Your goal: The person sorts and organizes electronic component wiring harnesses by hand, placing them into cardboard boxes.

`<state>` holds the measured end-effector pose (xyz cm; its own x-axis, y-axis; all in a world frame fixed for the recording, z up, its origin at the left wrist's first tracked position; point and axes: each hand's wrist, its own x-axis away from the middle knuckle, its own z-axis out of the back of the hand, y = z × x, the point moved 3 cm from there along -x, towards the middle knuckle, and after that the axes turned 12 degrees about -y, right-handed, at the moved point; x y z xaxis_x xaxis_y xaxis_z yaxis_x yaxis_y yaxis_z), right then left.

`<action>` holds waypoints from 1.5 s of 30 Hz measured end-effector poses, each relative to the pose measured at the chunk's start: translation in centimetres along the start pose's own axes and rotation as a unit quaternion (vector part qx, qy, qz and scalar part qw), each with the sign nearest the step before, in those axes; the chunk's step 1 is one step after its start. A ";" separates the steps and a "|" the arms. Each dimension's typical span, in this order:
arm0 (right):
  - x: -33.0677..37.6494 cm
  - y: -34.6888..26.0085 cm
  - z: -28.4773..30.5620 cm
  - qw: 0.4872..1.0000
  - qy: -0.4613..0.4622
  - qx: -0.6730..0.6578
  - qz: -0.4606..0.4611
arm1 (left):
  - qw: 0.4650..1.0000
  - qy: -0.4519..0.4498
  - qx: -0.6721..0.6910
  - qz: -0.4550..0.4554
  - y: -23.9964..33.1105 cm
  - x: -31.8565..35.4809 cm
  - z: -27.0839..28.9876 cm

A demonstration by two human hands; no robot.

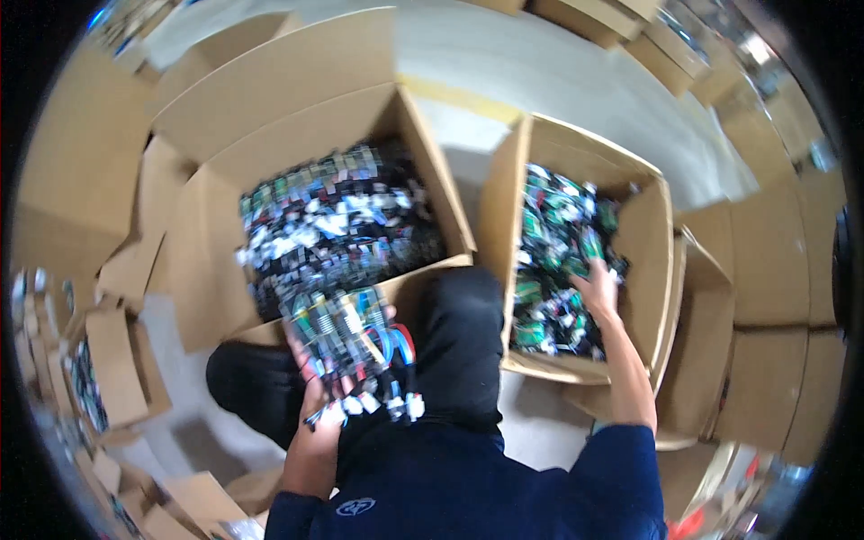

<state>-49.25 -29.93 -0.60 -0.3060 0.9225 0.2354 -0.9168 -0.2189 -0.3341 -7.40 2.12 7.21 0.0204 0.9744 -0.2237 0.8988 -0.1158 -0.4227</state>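
Note:
My left hand [310,385] is closed around a bundle of small circuit boards [337,328], held above my lap at the near edge of the left cardboard box. Red, blue and black wires with white connectors [382,403] hang from the bundle toward me. My right hand [598,290] reaches down into the right cardboard box [650,261], thumb and fingers apart. Its fingertips are at a green part [590,243] on a loose heap of green boards [549,216] with black wires and white plugs. Motion blur hides whether the fingertips grip it.
Dense rows of similar wired boards [333,216] fill the left box [432,171], its flaps raised. My knees are against the boxes' near side. More cartons [765,234] stand at the right, and an open carton [117,369] with parts stands at the left. Yellow tape [468,97] crosses the grey floor behind.

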 end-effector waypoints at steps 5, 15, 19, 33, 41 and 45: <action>7.8 -9.7 12.0 0.931 0.109 -0.335 0.094 | 0.981 0.020 -0.172 -0.082 -0.8 -0.7 -1.2; 14.0 -34.3 1.0 0.670 -0.203 -0.690 0.181 | 0.983 -0.014 -0.171 -0.063 0.0 4.8 0.6; 16.0 -37.0 -1.9 0.747 -0.069 -0.629 0.203 | 0.976 -0.022 -0.172 -0.133 3.0 0.9 0.5; 19.6 -39.7 -6.6 0.762 -0.254 -0.558 0.206 | 0.932 0.065 -0.319 -0.161 4.9 7.3 2.4; 20.0 -40.1 -7.5 0.817 -0.032 -0.460 0.347 | 0.881 0.143 -0.425 -0.154 2.2 6.9 -2.1; 19.6 -40.3 -8.3 0.784 -0.164 -0.550 0.238 | 0.884 0.214 -0.387 -0.150 3.5 7.4 -0.6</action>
<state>-16.13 -0.42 9.92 -0.7610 0.6488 0.0070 0.0415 0.0594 -0.9974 -3.87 9.07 4.65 -0.2540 0.9419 0.2198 0.9192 0.1644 0.3579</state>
